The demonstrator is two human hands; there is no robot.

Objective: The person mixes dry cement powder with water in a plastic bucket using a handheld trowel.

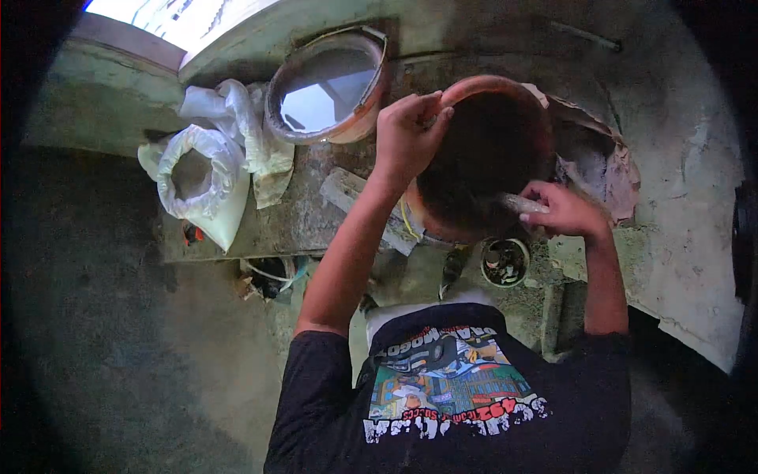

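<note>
A large reddish clay pot (499, 82) with a dark inside stands tilted in front of me. My left hand (412, 130) is closed on its upper left rim, thumb on the near side. In my right hand (564, 209), at the pot's lower right, is a pale rod-like tool (524, 204). The tool's far end reaches into the shadow of the pot, so its tip is hard to make out. Beneath the pot's left side lies a pale board (343, 188), with a yellow strip (410, 221) beside the pot.
At the upper left a clay basin (365, 126) holds water with a bright reflection. An open white sack (225, 193) of greyish material leans left of it. A small bucket (505, 278) with scraps stands below the pot. Torn paper sacking (624, 186) lies at right.
</note>
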